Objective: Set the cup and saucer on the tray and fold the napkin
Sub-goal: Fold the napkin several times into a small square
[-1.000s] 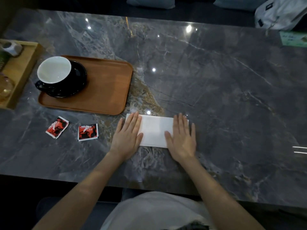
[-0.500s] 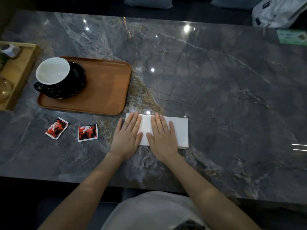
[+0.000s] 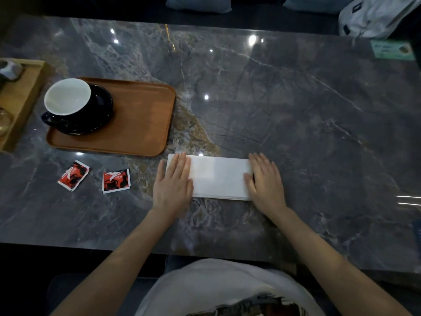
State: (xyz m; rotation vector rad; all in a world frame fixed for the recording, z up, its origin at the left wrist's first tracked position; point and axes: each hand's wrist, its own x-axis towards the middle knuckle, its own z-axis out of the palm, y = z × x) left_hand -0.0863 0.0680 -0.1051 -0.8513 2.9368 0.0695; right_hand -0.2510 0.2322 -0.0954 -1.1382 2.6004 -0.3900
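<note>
A white napkin (image 3: pixel 218 177), folded into a long rectangle, lies flat on the dark marble table just in front of me. My left hand (image 3: pixel 174 184) presses its left end with straight fingers. My right hand (image 3: pixel 265 181) lies flat on its right end. To the left stands a brown tray (image 3: pixel 141 124). A dark cup with a white inside (image 3: pixel 67 96) sits on a dark saucer (image 3: pixel 102 110) at the tray's left side.
Two red sachets (image 3: pixel 73 176) (image 3: pixel 116 180) lie on the table left of my left hand. A light wooden box (image 3: pixel 20 96) holding small items stands at the far left edge. A green card (image 3: pixel 391 50) and a white bag (image 3: pixel 376 15) are at the back right.
My right hand slid left along the napkin toward the left hand, then back out to the napkin's right end. The left hand stayed on the left end.
</note>
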